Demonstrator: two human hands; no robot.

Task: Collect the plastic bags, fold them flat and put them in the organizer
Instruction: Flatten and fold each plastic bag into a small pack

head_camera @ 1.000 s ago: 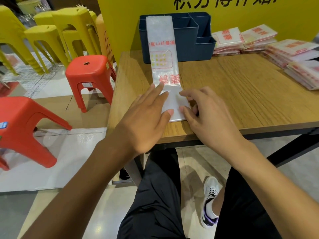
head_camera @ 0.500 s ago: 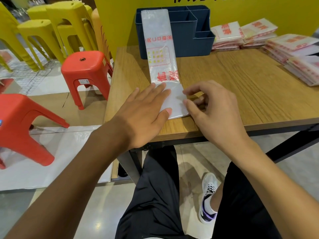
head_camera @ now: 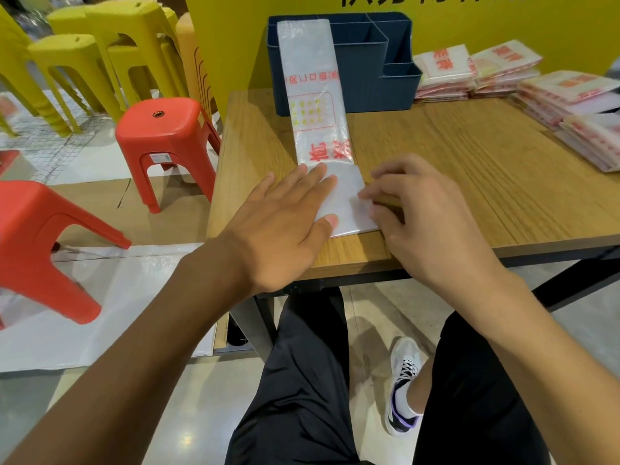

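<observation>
Head view shows me the plastic bag [head_camera: 313,95] folded into a long narrow strip, lying flat on the wooden table [head_camera: 469,169]. Its near end sits close to the table's near edge, and its far end leans up against the front wall of the dark blue organizer [head_camera: 365,78], reaching that wall's top rim. I see red print and a yellow grid on the strip.

My left hand [head_camera: 285,223] lies flat on the bag's near end, fingers straight and slightly spread, thumb pressing the near left corner; it grips nothing. My right hand [head_camera: 426,223] rests at the bag's right edge with fingers curled, fingertips [head_camera: 365,194] touching the plastic. Whether they pinch the edge I cannot tell.

To the right, near the yellow wall [head_camera: 235,45], I see stacks of folded bags [head_camera: 510,72] on the table. Left of the table stand red stools [head_camera: 164,142] and, farther off, stacked yellow stools [head_camera: 110,55]. Below the table edge I see dark trousers [head_camera: 302,380] and a white shoe [head_camera: 402,387].
</observation>
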